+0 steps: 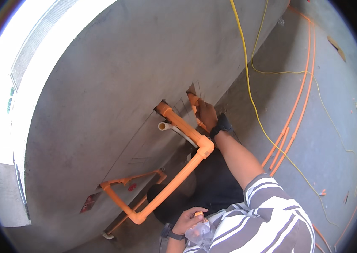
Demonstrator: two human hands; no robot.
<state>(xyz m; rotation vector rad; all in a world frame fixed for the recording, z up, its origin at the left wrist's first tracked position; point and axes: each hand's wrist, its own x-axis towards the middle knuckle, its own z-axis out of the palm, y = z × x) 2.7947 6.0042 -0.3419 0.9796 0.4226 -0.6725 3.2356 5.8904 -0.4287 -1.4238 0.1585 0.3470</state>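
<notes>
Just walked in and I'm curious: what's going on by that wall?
A person is working on orange pipe run along a grey concrete wall. The right hand grips a short orange pipe piece at an opening in the wall. The left hand holds a small orange fitting and a clear bag.

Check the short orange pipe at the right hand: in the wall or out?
In: the short orange pipe enters the wall opening, gripped by the right hand.

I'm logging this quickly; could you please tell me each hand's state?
Left hand: closed on a small orange fitting.
Right hand: gripping the curved orange plastic conduit.
</notes>
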